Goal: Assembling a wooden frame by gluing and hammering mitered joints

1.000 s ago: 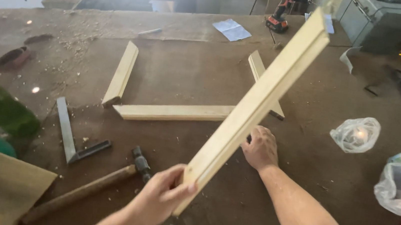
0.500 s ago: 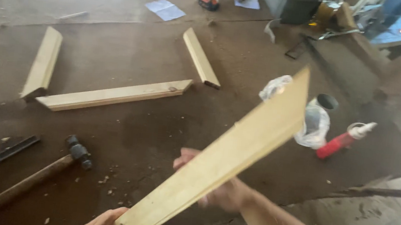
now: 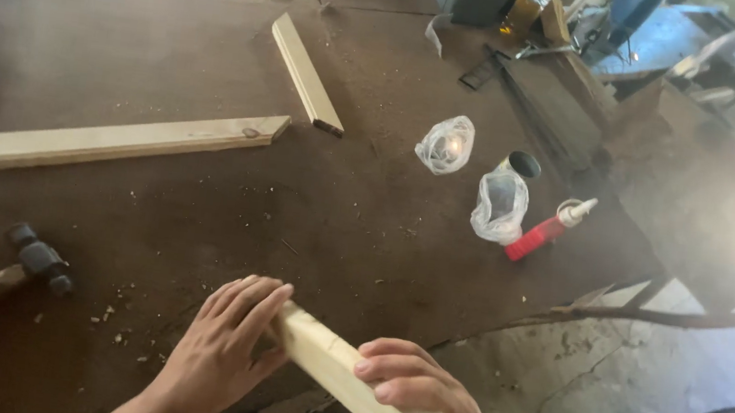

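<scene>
Single head view: looks steeply down, close over hands at near edge of workbench [image 3: 383, 236].

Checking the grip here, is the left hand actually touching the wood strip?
Touching. The head view shows the left hand with its fingers laid over the end of the wood strip.

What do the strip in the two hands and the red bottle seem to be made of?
Strip: pale, unfinished wood, apparently; faint grain, matt surface. Both hands, left and right, grip it. Red bottle: probably plastic, smooth, slightly glossy, with a white nozzle.
</scene>
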